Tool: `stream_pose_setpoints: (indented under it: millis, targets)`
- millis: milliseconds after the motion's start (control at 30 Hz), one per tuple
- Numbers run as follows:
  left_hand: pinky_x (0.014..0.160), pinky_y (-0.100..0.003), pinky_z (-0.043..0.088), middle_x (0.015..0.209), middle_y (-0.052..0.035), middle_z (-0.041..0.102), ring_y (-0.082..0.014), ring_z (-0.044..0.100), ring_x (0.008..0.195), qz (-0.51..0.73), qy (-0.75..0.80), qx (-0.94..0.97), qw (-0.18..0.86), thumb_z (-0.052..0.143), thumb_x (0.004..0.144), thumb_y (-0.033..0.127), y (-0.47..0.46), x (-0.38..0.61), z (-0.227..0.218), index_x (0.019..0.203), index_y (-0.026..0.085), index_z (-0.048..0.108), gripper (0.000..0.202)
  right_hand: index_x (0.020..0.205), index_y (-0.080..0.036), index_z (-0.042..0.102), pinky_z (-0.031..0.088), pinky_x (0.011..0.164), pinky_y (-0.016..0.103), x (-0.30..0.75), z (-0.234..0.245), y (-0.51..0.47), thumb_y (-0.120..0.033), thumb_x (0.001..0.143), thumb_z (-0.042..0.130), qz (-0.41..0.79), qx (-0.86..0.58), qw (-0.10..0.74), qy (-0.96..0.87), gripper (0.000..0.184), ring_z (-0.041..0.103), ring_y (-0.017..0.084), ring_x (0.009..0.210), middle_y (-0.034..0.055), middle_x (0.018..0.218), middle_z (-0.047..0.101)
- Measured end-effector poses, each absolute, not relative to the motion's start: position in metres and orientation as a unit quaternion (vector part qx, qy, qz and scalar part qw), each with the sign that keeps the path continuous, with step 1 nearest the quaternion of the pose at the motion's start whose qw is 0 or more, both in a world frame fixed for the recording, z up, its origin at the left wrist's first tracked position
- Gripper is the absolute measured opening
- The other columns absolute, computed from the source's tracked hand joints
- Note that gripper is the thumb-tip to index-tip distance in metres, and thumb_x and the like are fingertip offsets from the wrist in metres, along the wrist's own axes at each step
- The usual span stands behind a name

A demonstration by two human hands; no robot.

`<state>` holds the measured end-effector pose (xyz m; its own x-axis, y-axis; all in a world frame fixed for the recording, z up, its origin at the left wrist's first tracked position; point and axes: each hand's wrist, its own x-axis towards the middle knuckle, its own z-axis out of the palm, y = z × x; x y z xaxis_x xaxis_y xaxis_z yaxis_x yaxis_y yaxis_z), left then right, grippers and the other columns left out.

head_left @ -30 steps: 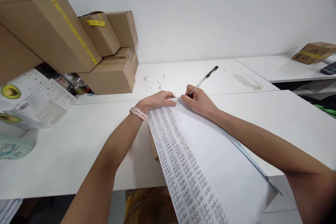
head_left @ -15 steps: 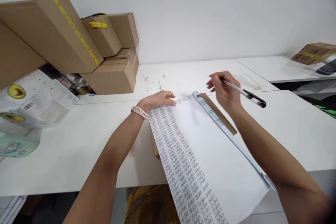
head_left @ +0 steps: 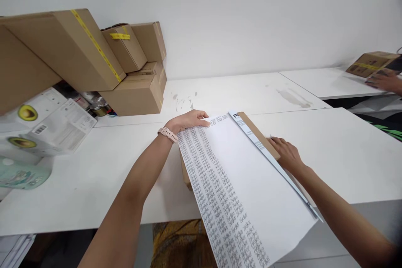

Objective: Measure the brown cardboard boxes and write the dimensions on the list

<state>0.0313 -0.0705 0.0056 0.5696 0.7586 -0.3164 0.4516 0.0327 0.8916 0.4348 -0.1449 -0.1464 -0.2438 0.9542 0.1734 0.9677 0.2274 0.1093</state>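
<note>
My left hand (head_left: 190, 120), with a pale pink wristband (head_left: 168, 134), grips the far left corner of a large white sheet of paper (head_left: 257, 176). Rows of small handwriting run down the sheet's left part. The paper lies over a cardboard box (head_left: 256, 130), which shows along the right and left sides. A pale blue printed strip (head_left: 251, 132) runs along the paper's right edge. Fingers closed, my right hand (head_left: 287, 153) is against the box's right side. A small bit of the pen (head_left: 270, 136) shows at its fingertips; the rest is hidden.
Stacked cardboard boxes (head_left: 132, 94) stand at the back left, near a white carton with avocado pictures (head_left: 59, 127) and a mint-green bottle (head_left: 25, 173). At far right, another person's hand (head_left: 385, 80) is by a taped box (head_left: 369, 63). The white table's (head_left: 125, 201) front edge is close.
My right hand has come down from above the paper to the box's right side, and the pen is now mostly hidden. Another person's hand has appeared at far right. My left hand stays put.
</note>
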Motion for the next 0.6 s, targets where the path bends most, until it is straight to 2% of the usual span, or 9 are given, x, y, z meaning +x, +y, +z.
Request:
stream_pose_setpoints:
  millis: [133, 200, 267, 333, 400, 467, 533, 600]
  targets:
    - [0.066, -0.032, 0.051, 0.101, -0.0094, 0.072, -0.0190, 0.069, 0.078, 0.134, 0.442, 0.687, 0.561, 0.075, 0.077, 0.037, -0.070, 0.031, 0.005, 0.103, 0.018, 0.067, 0.033, 0.126, -0.021, 0.063, 0.054, 0.070, 0.044, 0.420, -0.132, -0.153, -0.012, 0.085, 0.044, -0.039, -0.662, 0.105, -0.741, 0.046, 0.067, 0.034, 0.102, 0.0172, 0.118, 0.072]
    - [0.067, -0.032, 0.051, 0.100, -0.0091, 0.072, -0.0185, 0.069, 0.078, 0.135, 0.442, 0.689, 0.559, 0.075, 0.078, 0.038, -0.071, 0.030, 0.005, 0.102, 0.018, 0.067, 0.033, 0.121, -0.022, 0.063, 0.054, 0.067, 0.044, 0.412, -0.112, -0.164, -0.019, 0.090, 0.041, 0.019, -0.725, 0.209, -0.656, 0.038, 0.069, 0.033, 0.097, 0.0159, 0.109, 0.074]
    - [0.067, -0.032, 0.052, 0.100, -0.0092, 0.072, -0.0186, 0.069, 0.078, 0.135, 0.443, 0.692, 0.554, 0.074, 0.078, 0.038, -0.071, 0.030, 0.005, 0.103, 0.018, 0.068, 0.033, 0.105, -0.023, 0.063, 0.055, 0.065, 0.042, 0.405, -0.088, -0.185, -0.035, 0.095, 0.044, 0.122, -0.752, 0.348, -0.546, 0.025, 0.070, 0.030, 0.087, 0.0133, 0.096, 0.074]
    - [0.067, -0.032, 0.053, 0.101, -0.0096, 0.073, -0.0195, 0.070, 0.079, 0.133, 0.445, 0.697, 0.547, 0.074, 0.077, 0.039, -0.072, 0.031, 0.005, 0.104, 0.018, 0.069, 0.034, 0.084, -0.024, 0.059, 0.055, 0.062, 0.040, 0.397, -0.064, -0.212, -0.054, 0.094, 0.049, 0.278, -0.708, 0.430, -0.486, 0.033, 0.069, 0.026, 0.076, 0.0099, 0.083, 0.071]
    - [0.068, -0.034, 0.054, 0.101, -0.0109, 0.073, -0.0216, 0.071, 0.080, 0.131, 0.450, 0.705, 0.533, 0.074, 0.077, 0.040, -0.072, 0.033, 0.005, 0.104, 0.017, 0.070, 0.036, 0.075, -0.024, 0.055, 0.052, 0.055, 0.036, 0.385, -0.046, -0.241, -0.063, 0.090, 0.053, 0.398, -0.645, 0.412, -0.506, 0.042, 0.063, 0.022, 0.066, 0.0065, 0.075, 0.066]
    - [0.075, -0.037, 0.055, 0.107, -0.0129, 0.073, -0.0248, 0.071, 0.089, 0.145, 0.461, 0.716, 0.504, 0.074, 0.076, 0.040, -0.074, 0.036, 0.005, 0.105, 0.017, 0.070, 0.037, 0.078, -0.026, 0.054, 0.043, 0.045, 0.029, 0.368, -0.035, -0.265, -0.062, 0.081, 0.068, 0.461, -0.609, 0.378, -0.524, 0.039, 0.052, 0.016, 0.055, 0.0004, 0.067, 0.058]
    - [0.093, -0.041, 0.051, 0.128, -0.0145, 0.067, -0.0288, 0.065, 0.112, 0.188, 0.480, 0.725, 0.457, 0.073, 0.077, 0.039, -0.079, 0.038, 0.008, 0.114, 0.018, 0.068, 0.042, 0.082, -0.028, 0.053, 0.033, 0.039, 0.026, 0.351, -0.030, -0.279, -0.057, 0.073, 0.078, 0.490, -0.597, 0.387, -0.504, 0.039, 0.044, 0.013, 0.047, -0.0042, 0.060, 0.051]
    - [0.110, -0.043, 0.040, 0.146, -0.0124, 0.055, -0.0293, 0.050, 0.134, 0.258, 0.499, 0.733, 0.384, 0.069, 0.081, 0.038, -0.090, 0.035, 0.014, 0.125, 0.021, 0.062, 0.047, 0.081, -0.029, 0.051, 0.029, 0.037, 0.026, 0.344, -0.026, -0.281, -0.056, 0.070, 0.079, 0.465, -0.602, 0.449, -0.469, 0.040, 0.041, 0.012, 0.044, -0.0040, 0.061, 0.051]
